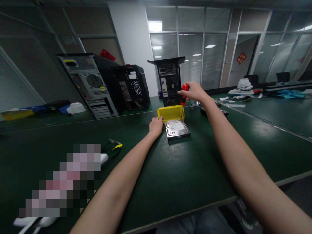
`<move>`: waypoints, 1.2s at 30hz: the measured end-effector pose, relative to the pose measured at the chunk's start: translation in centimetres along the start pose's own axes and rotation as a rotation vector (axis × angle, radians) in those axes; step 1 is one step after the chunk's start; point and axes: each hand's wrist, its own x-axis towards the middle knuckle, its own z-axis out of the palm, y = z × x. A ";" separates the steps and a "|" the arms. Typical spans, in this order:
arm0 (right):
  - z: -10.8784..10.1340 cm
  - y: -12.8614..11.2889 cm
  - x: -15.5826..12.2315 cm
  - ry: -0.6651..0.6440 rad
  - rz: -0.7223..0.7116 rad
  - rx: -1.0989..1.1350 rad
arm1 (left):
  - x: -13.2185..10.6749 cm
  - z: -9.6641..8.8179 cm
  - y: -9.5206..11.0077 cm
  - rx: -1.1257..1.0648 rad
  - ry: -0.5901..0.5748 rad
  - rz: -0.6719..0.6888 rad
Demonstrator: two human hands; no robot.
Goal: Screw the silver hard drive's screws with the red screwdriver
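Observation:
A silver hard drive [176, 127] lies flat on the green tabletop, its white label facing up. Right behind it stands a yellow plastic case [170, 113], its wall upright. My left hand [156, 126] rests at the left side of the drive, fingers curled against the case's lower left corner; what the fingertips grip there is hidden. Above the drive's far right corner, my right hand [191, 92] is closed round a screwdriver [185, 87] with a red and black handle. Its thin shaft points down, close to the drive's far right corner; whether the tip touches a screw is too small to tell.
Several black computer cases [170, 81] stand along the table's back edge. Another dark drive [214, 111] lies behind my right forearm. A cable with a yellow tag [117, 147] and a blurred-out object [65, 182] lie at left. Tools and scraps [241, 97] are at far right.

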 end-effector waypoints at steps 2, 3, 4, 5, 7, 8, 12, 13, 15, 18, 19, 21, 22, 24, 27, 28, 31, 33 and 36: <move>0.0 0.0 0.0 -0.006 0.004 0.003 | 0.1 0.2 -0.1 0.000 0.002 0.001; 0.0 0.1 0.0 -0.009 0.006 0.005 | 0.1 0.3 -0.1 0.001 -0.001 0.000; 0.0 0.1 0.0 -0.011 0.007 0.006 | 0.2 0.3 -0.1 0.001 -0.007 0.000; 0.1 0.2 0.0 -0.013 0.008 0.007 | 0.2 0.4 -0.2 0.000 -0.015 0.000; 0.1 0.3 0.1 -0.017 0.007 0.009 | 0.3 0.4 -0.2 -0.003 -0.030 0.000; 0.2 0.4 0.1 -0.019 0.007 0.010 | 0.4 0.4 -0.3 -0.006 -0.035 0.000; 0.3 0.5 0.2 -0.022 0.007 0.021 | 0.3 0.5 -0.4 -0.020 -0.023 0.002; 0.4 0.5 0.3 -0.023 0.007 0.024 | 0.2 0.4 -0.4 -0.024 -0.016 0.003; 0.3 0.5 0.2 -0.026 0.005 0.028 | 0.1 0.4 -0.4 -0.032 -0.002 0.006; 0.2 0.4 0.2 -0.023 0.001 0.027 | 0.1 0.3 -0.4 -0.040 0.021 0.012; 0.2 0.4 0.1 -0.021 0.000 0.027 | 0.1 0.3 -0.4 -0.042 0.029 0.014; 0.1 0.4 0.1 -0.017 -0.001 0.028 | 0.1 0.3 -0.4 -0.045 0.040 0.017; 0.1 0.4 0.1 -0.016 -0.001 0.030 | 0.1 0.3 -0.4 -0.046 0.044 0.018; 0.1 0.4 0.1 -0.015 0.000 0.036 | 0.1 0.4 -0.5 -0.047 0.049 0.021; 0.1 0.4 0.1 -0.017 0.002 0.042 | 0.1 0.4 -0.5 -0.045 0.053 0.018; 0.1 0.4 0.1 -0.018 0.002 0.042 | 0.1 0.4 -0.5 -0.044 0.054 0.017; 0.1 0.4 0.1 -0.019 0.004 0.042 | 0.0 0.3 -0.4 -0.043 0.056 0.019; 0.1 0.5 0.1 -0.020 0.006 0.041 | 0.0 0.2 -0.4 -0.046 0.056 0.026; 0.1 0.6 0.2 -0.028 0.008 0.040 | -0.1 0.0 -0.5 -0.053 0.057 0.035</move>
